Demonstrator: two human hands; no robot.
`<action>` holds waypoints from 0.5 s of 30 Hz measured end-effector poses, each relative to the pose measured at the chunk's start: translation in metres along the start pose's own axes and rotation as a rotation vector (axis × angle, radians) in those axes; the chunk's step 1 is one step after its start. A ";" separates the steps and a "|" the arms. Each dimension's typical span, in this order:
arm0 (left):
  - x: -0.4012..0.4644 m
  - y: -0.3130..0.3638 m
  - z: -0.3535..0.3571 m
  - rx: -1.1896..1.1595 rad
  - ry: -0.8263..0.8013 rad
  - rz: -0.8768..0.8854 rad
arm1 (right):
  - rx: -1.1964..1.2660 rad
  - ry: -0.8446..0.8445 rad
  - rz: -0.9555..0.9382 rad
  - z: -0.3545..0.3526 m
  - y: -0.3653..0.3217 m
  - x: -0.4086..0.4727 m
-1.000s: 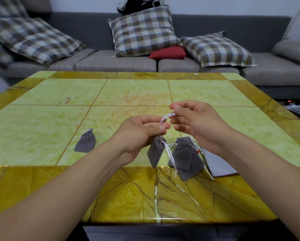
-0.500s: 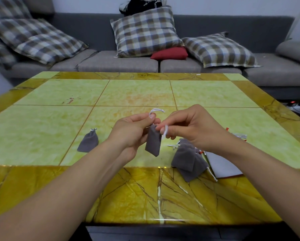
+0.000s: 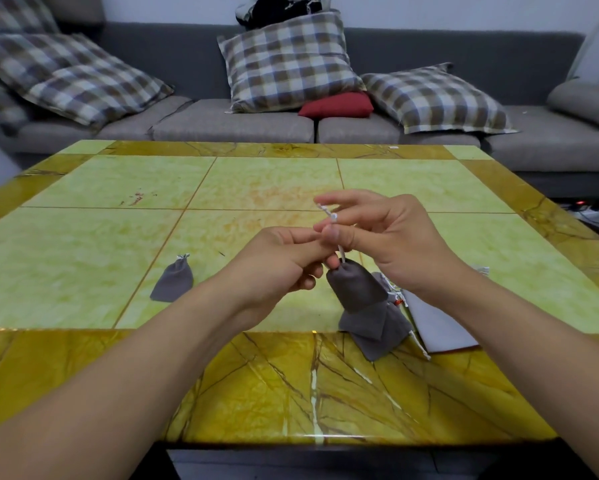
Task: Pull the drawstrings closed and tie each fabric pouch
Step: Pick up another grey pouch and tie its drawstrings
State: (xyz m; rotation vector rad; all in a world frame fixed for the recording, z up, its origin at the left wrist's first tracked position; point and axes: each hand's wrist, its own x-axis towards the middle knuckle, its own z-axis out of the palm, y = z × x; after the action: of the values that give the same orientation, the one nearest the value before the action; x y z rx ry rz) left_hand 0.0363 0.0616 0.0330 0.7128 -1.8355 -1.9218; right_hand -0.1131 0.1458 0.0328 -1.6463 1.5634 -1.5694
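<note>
While the small grey fabric pouch (image 3: 355,285) hangs above the yellow-green marble table (image 3: 83,258), left hand (image 3: 274,263) pinches its neck and right hand (image 3: 391,233) pinches the white drawstring (image 3: 330,221), apparently to tighten a knot.

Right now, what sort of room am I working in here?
Most likely a home living room. A long grey sofa with plaid cushions runs behind a low green-and-yellow stone-patterned table, the kind of coffee table set in front of a couch. Small grey pouches lie on it.
</note>
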 end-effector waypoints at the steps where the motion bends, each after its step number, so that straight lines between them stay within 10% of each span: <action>1: -0.001 0.001 0.001 0.001 -0.019 0.000 | 0.008 -0.038 0.015 0.000 0.000 0.000; 15: -0.001 -0.003 0.011 -0.215 -0.115 -0.106 | 0.036 -0.083 0.194 -0.009 -0.005 -0.003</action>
State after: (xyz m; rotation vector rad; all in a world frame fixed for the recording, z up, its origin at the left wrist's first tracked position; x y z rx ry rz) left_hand 0.0305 0.0716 0.0303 0.6526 -1.6492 -2.2298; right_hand -0.1179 0.1533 0.0388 -1.4732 1.5895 -1.4037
